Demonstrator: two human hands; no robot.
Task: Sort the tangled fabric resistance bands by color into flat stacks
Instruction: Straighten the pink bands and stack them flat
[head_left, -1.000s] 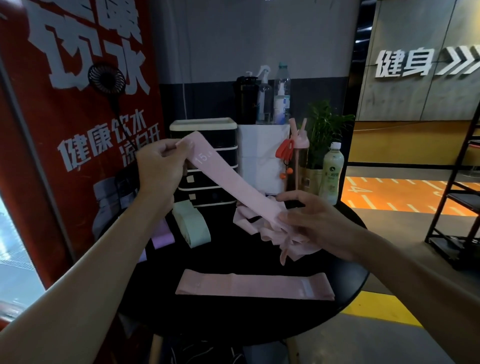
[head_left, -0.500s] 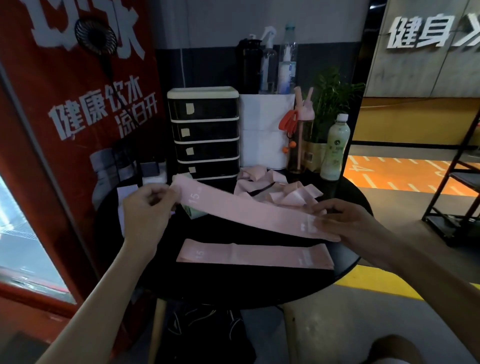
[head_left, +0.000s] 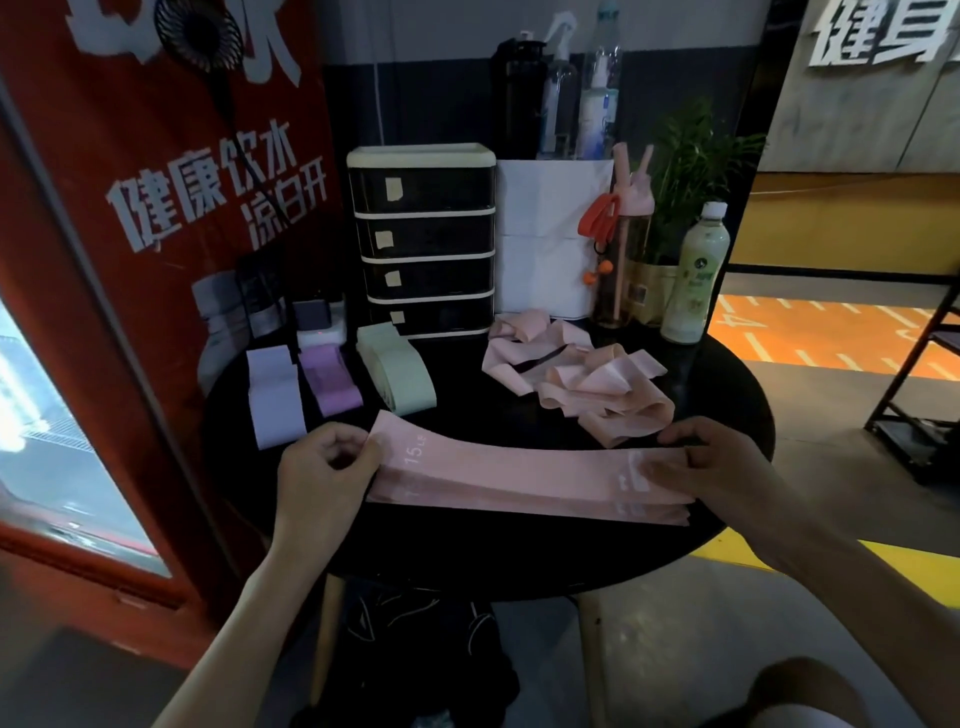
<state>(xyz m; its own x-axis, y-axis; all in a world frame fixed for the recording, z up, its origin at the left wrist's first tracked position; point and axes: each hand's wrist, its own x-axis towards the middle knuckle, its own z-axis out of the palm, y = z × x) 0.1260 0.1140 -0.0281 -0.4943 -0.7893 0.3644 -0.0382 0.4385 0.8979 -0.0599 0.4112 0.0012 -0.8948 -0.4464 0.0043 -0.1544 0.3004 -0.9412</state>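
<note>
Table (head_left: 519, 551) round and black, red banner (head_left: 78, 218) alongside, left hand (head_left: 324, 467) and right hand (head_left: 727, 467) pinching pink band (head_left: 519, 474)

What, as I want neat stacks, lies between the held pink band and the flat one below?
Nothing visible: left hand and right hand hold the held band directly over the flat band; the tangle lies behind.

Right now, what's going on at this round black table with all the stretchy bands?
A person is sorting fabric bands by color. The left hand and right hand each pinch an end of a pink band, holding it flat over a lower pink band at the near edge of the table. A tangled pink pile lies behind. A white stack, a purple stack and a green stack sit back left.
</note>
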